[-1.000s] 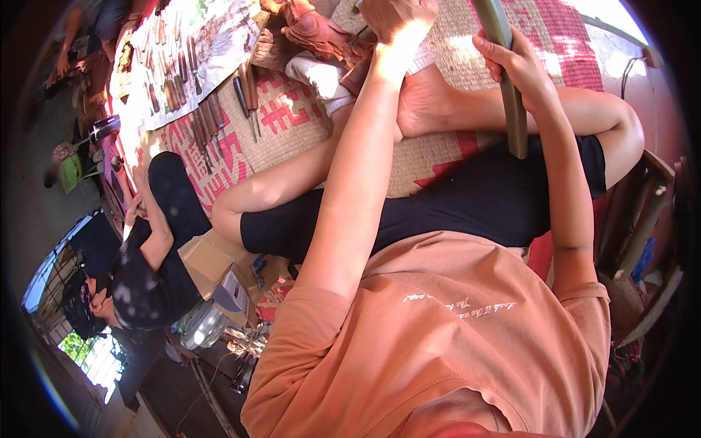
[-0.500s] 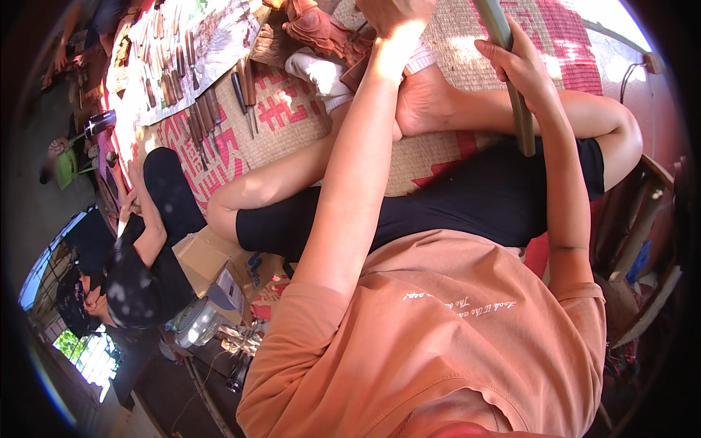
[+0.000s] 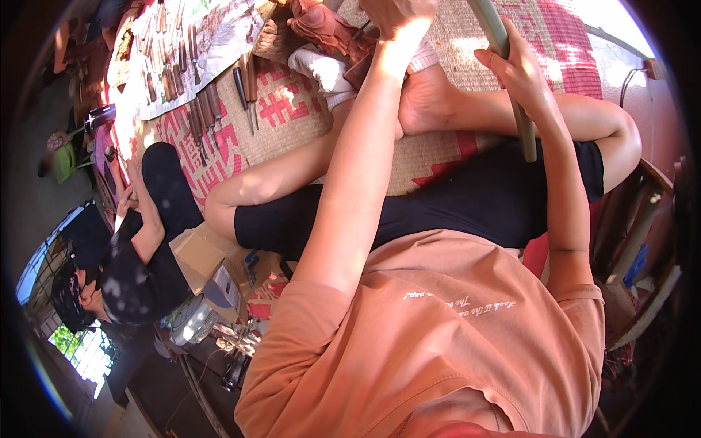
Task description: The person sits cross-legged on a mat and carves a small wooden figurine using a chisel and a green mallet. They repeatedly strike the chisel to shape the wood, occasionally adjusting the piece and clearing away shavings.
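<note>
My right hand [image 3: 517, 73] is closed round a long, smooth greenish-brown wooden stick [image 3: 525, 135], its lower end over my thigh and its upper end cut off by the frame. At the top edge, my left hand [image 3: 400, 16] looks curled, its fingers mostly outside the picture. A thin dark rod [image 3: 361, 30] shows beside it, pointing at a reddish-brown wood carving [image 3: 327, 28]; whether it sits in my left hand is hidden. The carving lies against a white cloth [image 3: 321, 69] near my bare foot [image 3: 426, 102].
Several wood-handled carving chisels [image 3: 175, 69] lie on a paper sheet and on the red-patterned woven mat [image 3: 274, 142]. At left sits another person [image 3: 139, 277] in dark clothes, near a cardboard box [image 3: 201, 255]. A curved wooden frame [image 3: 650, 310] stands at right.
The stick in my right hand has shifted slightly, its lower end a little nearer to me. My left hand stays in nearly the same place.
</note>
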`<move>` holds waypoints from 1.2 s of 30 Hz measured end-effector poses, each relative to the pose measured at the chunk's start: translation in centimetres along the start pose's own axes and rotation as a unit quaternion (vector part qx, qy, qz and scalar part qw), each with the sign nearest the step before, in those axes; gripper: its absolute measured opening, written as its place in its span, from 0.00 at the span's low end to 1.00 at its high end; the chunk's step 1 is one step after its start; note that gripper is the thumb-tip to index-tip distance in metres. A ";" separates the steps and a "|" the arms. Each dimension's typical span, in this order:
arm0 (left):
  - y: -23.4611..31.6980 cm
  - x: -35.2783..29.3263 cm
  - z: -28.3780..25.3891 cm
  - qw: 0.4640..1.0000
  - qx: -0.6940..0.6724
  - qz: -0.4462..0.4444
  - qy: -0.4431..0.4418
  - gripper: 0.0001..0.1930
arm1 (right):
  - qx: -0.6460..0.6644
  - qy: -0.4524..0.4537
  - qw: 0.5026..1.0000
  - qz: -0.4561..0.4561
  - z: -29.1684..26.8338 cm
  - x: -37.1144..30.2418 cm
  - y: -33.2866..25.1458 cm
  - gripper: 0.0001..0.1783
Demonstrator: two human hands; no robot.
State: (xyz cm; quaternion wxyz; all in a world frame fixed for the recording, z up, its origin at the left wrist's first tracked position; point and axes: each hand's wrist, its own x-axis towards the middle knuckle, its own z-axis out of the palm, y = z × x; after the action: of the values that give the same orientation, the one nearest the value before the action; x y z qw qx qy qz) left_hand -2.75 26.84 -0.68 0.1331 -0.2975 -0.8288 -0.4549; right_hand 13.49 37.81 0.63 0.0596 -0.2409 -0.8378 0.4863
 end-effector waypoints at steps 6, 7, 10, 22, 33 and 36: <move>0.4 0.0 -0.4 1.000 0.004 -0.004 -0.013 0.10 | -0.001 0.019 1.000 -0.016 0.4 0.1 0.1 0.22; 0.7 0.0 -0.6 1.000 0.001 -0.009 -0.028 0.10 | -0.035 0.014 0.999 -0.026 0.2 -0.1 0.0 0.22; -0.3 -0.4 -0.4 0.999 0.004 0.027 0.022 0.10 | -0.037 0.010 0.999 -0.016 0.5 0.4 0.3 0.20; 2.5 -0.3 -1.9 0.994 -0.069 0.076 -0.033 0.09 | 0.166 -0.011 0.985 0.039 1.0 0.3 0.0 0.15; 1.6 -0.1 -1.7 0.996 -0.044 0.077 -0.006 0.09 | 0.166 0.008 0.986 0.032 0.5 -0.3 -1.4 0.18; 1.5 -0.1 -1.7 0.997 -0.028 0.072 -0.009 0.09 | 0.172 0.006 0.985 0.023 0.6 -0.2 -1.2 0.17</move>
State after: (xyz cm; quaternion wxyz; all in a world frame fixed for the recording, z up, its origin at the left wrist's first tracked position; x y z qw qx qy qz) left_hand -1.85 25.97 1.18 0.1493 -0.3639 -0.7934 -0.4646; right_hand 13.02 36.78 1.34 0.0943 -0.2492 -0.7354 0.6230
